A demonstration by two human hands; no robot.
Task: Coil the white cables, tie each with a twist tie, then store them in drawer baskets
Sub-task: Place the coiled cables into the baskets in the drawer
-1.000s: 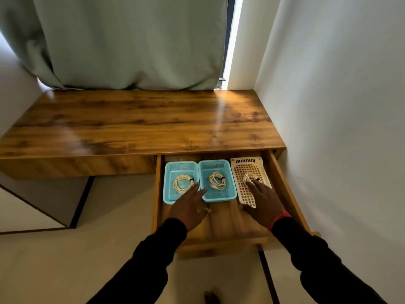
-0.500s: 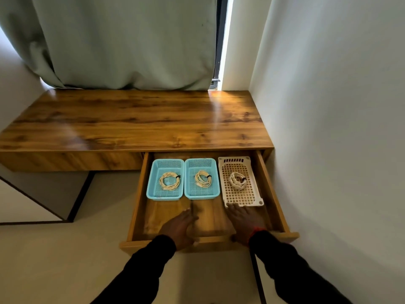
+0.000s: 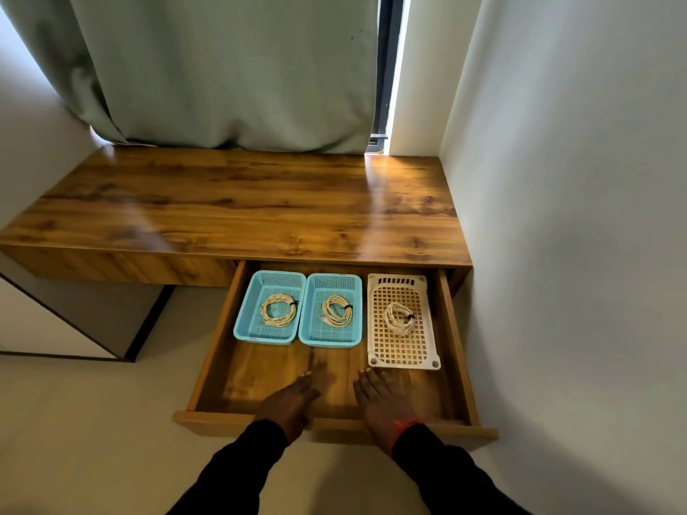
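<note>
1. Head view: three coiled cables, each tied, lie one per basket in the open drawer [image 3: 336,381] under the desk [image 3: 238,210]: left blue basket [image 3: 243,321], right blue basket [image 3: 308,325], white basket [image 3: 375,351].
2. The coils look light and springy; they are best lifted at the tie.
3. The left hand [image 3: 293,401] and right hand [image 3: 383,399] lie flat and empty, fingers straight, over the drawer front; whether they touch it I cannot tell.
4. The cable ends are too small to make out.

Three tied white cable coils [image 3: 279,310] lie flat, one per basket [image 3: 241,321], across the open drawer's [image 3: 223,351] far end.
</note>
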